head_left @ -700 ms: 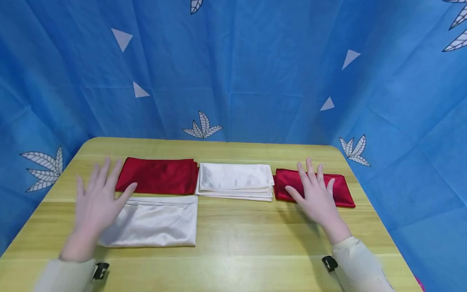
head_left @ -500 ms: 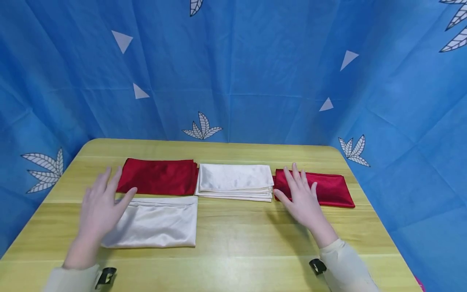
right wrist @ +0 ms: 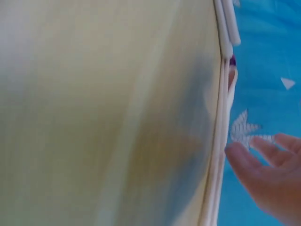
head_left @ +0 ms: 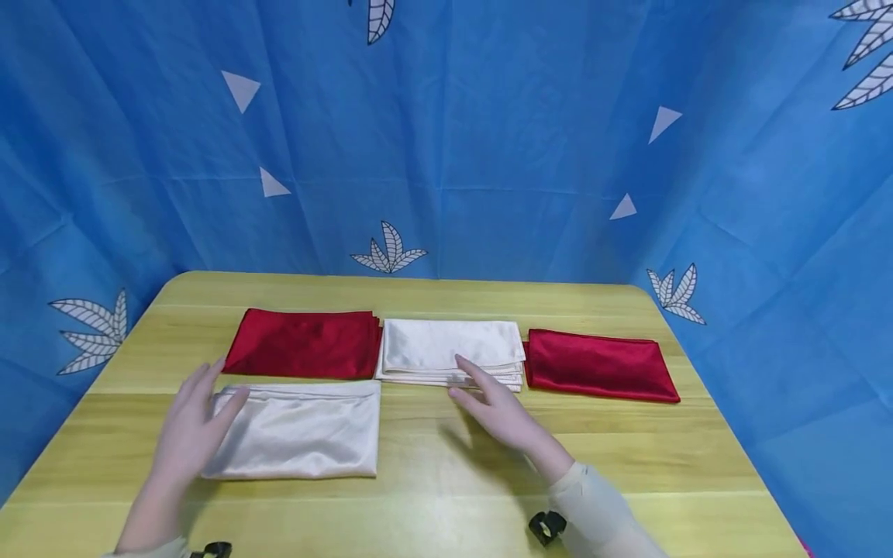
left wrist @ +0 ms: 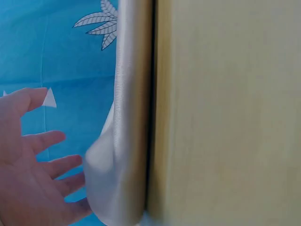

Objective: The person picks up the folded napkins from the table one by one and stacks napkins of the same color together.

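My left hand (head_left: 188, 434) hovers at the left end of a folded white satin cloth (head_left: 300, 434), fingers relaxed and holding nothing; the left wrist view shows its fingers spread beside the cloth's folded edge (left wrist: 127, 141). My right hand (head_left: 502, 415) reaches over the near edge of a folded white cloth stack (head_left: 446, 345) in the middle of the back row, thumb and fingers apart. Left of that stack lies a folded dark red satin cloth (head_left: 303, 345). A second folded red cloth (head_left: 600, 364) lies to its right.
All the cloths lie on a light wooden table (head_left: 446, 504) with rounded far corners. A blue curtain (head_left: 446, 155) with white leaves and triangles hangs behind and beside it. Black bands (head_left: 547, 527) sit at both wrists.
My right hand has moved left from the right red cloth to the white stack. My left hand has drawn slightly nearer and right, toward the front white cloth. The cloths have stayed put.
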A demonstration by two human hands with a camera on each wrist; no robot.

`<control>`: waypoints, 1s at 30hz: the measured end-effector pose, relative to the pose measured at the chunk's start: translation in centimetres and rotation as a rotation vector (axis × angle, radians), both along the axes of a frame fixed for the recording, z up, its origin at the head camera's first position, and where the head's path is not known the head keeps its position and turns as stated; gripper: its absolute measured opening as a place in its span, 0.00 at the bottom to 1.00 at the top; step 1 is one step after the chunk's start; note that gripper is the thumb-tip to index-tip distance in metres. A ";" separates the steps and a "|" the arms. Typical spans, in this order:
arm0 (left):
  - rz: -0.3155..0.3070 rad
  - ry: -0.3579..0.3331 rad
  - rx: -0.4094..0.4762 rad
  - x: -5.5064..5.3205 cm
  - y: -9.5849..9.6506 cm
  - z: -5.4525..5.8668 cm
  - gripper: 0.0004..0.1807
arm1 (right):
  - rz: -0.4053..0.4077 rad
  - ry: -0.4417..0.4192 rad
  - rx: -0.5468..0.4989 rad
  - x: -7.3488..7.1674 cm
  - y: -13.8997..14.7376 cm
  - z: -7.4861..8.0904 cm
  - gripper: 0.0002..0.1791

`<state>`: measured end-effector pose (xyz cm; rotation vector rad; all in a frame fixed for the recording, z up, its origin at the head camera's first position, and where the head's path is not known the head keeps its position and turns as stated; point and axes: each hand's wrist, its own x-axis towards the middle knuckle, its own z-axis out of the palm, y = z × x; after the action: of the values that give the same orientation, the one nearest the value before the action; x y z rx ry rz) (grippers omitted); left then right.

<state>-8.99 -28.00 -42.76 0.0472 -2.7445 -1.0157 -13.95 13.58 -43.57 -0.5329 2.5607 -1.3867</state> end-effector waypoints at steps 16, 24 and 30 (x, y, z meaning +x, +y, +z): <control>-0.020 -0.209 0.255 0.4 -2.2 -1.2 0.35 | 0.225 -0.476 -0.410 1.8 -6.5 -1.0 0.28; -0.099 -0.331 0.213 0.7 -2.9 -0.7 0.35 | 0.253 -0.593 -0.472 2.2 -8.1 -1.3 0.25; -0.185 -0.442 0.165 1.4 -3.5 0.2 0.31 | 0.266 -0.598 -0.453 2.0 -8.5 -1.4 0.23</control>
<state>-7.60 -31.52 -42.60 0.0494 -3.0927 -1.4326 -11.91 5.11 -44.98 -0.4153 1.6579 -1.7068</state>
